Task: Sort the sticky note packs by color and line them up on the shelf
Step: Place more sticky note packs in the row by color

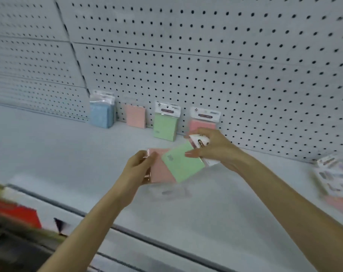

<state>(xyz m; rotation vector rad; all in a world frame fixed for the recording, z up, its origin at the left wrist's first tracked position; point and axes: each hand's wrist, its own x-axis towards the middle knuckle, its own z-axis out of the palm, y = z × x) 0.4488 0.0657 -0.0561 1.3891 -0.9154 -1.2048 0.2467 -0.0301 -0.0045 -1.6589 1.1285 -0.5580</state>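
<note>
Above the white shelf (68,154), my left hand (137,167) grips a pink sticky note pack (160,171) by its left edge. My right hand (213,148) pinches a green pack (183,163) at its white header, and this pack overlaps the pink one. Along the pegboard stand a blue pack (102,112), a pale pink pack (135,115), a green pack (165,124) and another pink pack (203,122), the last partly hidden behind my right hand.
A loose pile of more packs (333,179) lies at the shelf's right end. The pegboard back wall (225,65) rises behind the row. A red item (17,213) sits below the shelf's front edge at lower left.
</note>
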